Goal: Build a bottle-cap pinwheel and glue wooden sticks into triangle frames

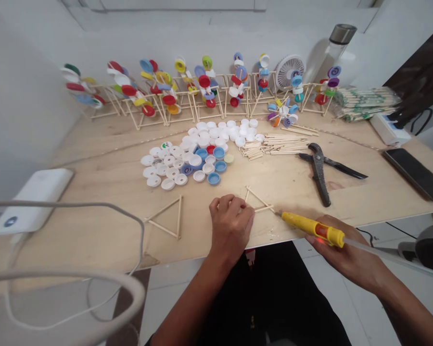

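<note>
Progress sits along the back of the plywood worktop (104,178), where a row of finished bottle-cap pinwheels (205,81) stands on stick frames, with 1 loose cap wheel (283,113) just in front of them. Nearer the edge, 2 triangles are already glued up. One stick triangle (258,201) sits at the left hand (231,223), whose curled fingers (225,204) clamp its corner, and a second triangle (166,218) lies flat farther left. The right hand (346,254) closes around a yellow hot glue gun (312,229), its nozzle near the first triangle but apart from it, with a glue stick (382,252) running out the back. Still unused are a heap of white and blue bottle caps (180,158), loose wooden sticks (274,144) and a wrapped bundle of sticks (366,103). Pliers (321,168) lie open nearby. The parts rest straight on the wood; the one container in view is a glass bottle (332,53) with a steel cap, its contents unclear.
</note>
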Available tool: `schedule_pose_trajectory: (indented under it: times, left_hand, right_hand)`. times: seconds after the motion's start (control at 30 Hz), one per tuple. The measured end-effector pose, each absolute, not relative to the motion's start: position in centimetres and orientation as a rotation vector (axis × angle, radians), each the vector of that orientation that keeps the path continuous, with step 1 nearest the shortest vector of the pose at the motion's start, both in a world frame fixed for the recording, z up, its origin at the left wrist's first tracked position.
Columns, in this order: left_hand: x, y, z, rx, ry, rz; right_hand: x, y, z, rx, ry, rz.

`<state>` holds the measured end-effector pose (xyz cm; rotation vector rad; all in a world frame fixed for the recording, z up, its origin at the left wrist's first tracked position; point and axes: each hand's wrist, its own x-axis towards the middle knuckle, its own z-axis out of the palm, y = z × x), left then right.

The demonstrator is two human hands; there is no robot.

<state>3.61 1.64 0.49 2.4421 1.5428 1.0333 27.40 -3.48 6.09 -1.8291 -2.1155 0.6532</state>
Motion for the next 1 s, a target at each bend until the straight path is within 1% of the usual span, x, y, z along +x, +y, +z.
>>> schedule_pose_trajectory:
  times: [0.13,0.33,0.53,0.7,0.87,1.0]
  left_hand:
    - [3.6,1.6,0.6,2.437,1.552,1.023]
    - [3.7,1.6,0.7,2.397,1.548,1.009]
    - [3.3,1.5,1.0,2.232,1.535,1.029]
    - [2.4,2.3,1.8,2.178,1.554,0.957]
    - [2.2,3.3,2.4,2.204,1.51,0.826]
    - [2.3,4.1,2.8,2.204,1.487,0.658]
  right_hand:
    - [27.5,-3.7,6.3,-1.785,-2.068,0.661]
    - [27.7,-4.4,6.5,-1.673,-1.791,0.73]
    - [27.3,-5.2,6.4,-1.569,-1.739,0.786]
    - [26.4,-5.2,6.4,-1.593,-1.839,0.901]
    - [24.8,-4.5,6.7,-1.533,-2.053,0.873]
    - [23.9,-4.3,6.7,-1.515,-2.114,0.856]
